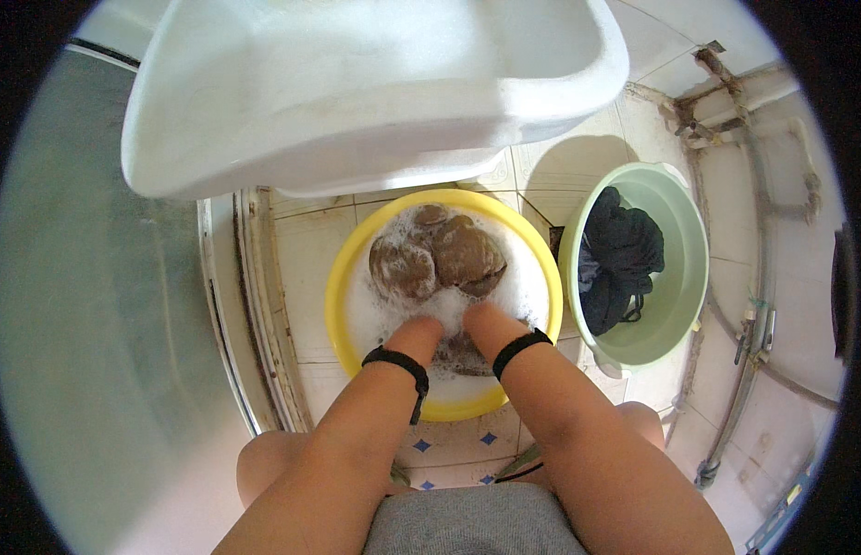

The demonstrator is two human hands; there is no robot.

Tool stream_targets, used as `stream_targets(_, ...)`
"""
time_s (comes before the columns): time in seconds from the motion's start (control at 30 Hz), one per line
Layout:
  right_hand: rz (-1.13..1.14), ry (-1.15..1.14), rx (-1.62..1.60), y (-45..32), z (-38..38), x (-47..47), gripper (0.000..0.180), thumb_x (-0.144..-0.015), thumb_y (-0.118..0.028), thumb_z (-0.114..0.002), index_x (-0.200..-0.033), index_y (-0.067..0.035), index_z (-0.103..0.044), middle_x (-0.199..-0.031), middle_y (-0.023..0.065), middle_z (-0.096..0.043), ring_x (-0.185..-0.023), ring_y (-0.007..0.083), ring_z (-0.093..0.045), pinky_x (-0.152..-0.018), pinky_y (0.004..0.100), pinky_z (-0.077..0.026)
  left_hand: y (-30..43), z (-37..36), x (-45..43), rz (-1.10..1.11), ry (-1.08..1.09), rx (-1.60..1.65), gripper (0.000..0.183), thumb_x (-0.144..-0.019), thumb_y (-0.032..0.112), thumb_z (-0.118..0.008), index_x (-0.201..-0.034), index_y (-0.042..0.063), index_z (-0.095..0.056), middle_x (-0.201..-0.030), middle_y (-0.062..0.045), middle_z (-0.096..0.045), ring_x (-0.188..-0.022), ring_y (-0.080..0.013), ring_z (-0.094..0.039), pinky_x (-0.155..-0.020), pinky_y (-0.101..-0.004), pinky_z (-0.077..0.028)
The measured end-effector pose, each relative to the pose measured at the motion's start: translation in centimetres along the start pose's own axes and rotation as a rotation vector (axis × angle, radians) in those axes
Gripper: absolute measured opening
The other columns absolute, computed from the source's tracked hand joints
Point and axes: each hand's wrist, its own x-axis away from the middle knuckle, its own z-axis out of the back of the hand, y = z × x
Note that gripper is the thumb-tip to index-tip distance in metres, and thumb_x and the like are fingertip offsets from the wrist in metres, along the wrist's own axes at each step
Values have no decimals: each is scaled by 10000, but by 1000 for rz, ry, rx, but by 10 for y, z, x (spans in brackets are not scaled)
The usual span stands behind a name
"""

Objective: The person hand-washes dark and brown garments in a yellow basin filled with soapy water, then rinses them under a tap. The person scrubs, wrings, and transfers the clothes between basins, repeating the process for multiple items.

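A yellow plastic basin (335, 305) full of soapy water stands on the floor before me. Soaked brown fabric (468, 251) bulges above the white foam (364, 305) in its far half, and more dark cloth (462, 355) shows under the water between my wrists. My left hand (418, 334) dips into the suds left of the middle. Close beside it, my right hand (482, 320) reaches in just below the brown fabric. Foam covers the fingers of both hands, so their grip is hidden. Each wrist wears a black strap.
To the right, a pale green basin (680, 305) holds black clothing (625, 243). A white washbasin (375, 132) overhangs the far side. Pipes (742, 333) run along the right wall. A sliding-door track (264, 312) and glass panel (111, 277) border the left.
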Motion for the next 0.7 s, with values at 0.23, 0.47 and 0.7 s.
stream_targets(0.23, 1, 200, -62, 7, 16, 8, 657, -774, -207, -662, -1329, -45, -349, -1232, 202, -509, -1086, 314, -540, -875, 396, -472, -16, 2, -14, 103, 136, 256, 378, -887, 243, -456, -1209, 66, -541, -1248, -150, -523, -1085, -299, -526, -871, -396, -438)
stream_targets(0.47, -84, 503, -454, -1, 8, 95, 620, -762, -97, -649, -1302, -40, -350, -1203, 192, -532, -1024, 347, -577, -823, 399, -511, 47, 52, 96, 538, 143, 262, 630, -831, 10, -532, -1397, 162, -301, -1325, -120, -457, -1137, -298, -491, -912, -403, -430)
stream_targets(0.7, -198, 348, -1077, -2, 41, 248, 509, -605, -139, -736, -1033, 21, -512, -952, 220, -628, -925, 297, -628, -729, 351, -520, 122, 102, 213, 501, 153, 400, 610, -738, 19, -594, -1301, 162, -408, -1202, -136, -548, -1044, -300, -559, -841, -386, -460)
